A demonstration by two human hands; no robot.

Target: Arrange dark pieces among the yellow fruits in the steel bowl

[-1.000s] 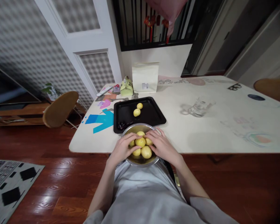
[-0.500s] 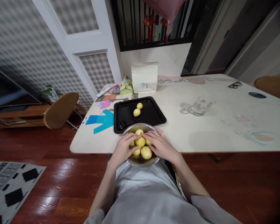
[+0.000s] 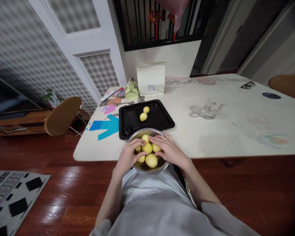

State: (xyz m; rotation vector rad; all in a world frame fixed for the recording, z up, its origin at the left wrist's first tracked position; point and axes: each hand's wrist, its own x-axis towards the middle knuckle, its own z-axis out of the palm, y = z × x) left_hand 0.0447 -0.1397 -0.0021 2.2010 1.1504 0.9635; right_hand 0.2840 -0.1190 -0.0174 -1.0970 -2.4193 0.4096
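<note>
A metal bowl (image 3: 149, 169) holding several yellow lemons (image 3: 151, 161) sits at the table's near edge, close against my body. My left hand (image 3: 129, 153) reaches in from the left, its fingers and thumb curved round the middle lemon (image 3: 147, 148). From the other side, my right hand (image 3: 170, 150) meets the same lemon with its fingertips; its thumb lies by the lemons on the right. Fingers cover parts of the fruit. Beyond the bowl, a black baking tray (image 3: 159, 119) carries two more lemons (image 3: 143, 116).
A clear glass pitcher (image 3: 208, 110) stands right of the tray. Behind the tray are a white paper bag (image 3: 151, 78) and a green tissue pack (image 3: 132, 90). Glasses (image 3: 248, 85) lie at the far right. A wooden chair (image 3: 62, 116) is left of the table (image 3: 186, 144).
The view has tilted slightly. Both hands stay at the lemons in the bowl; the fingers have shifted a little and the right thumb has moved up. The tray's lemons have stayed put.
</note>
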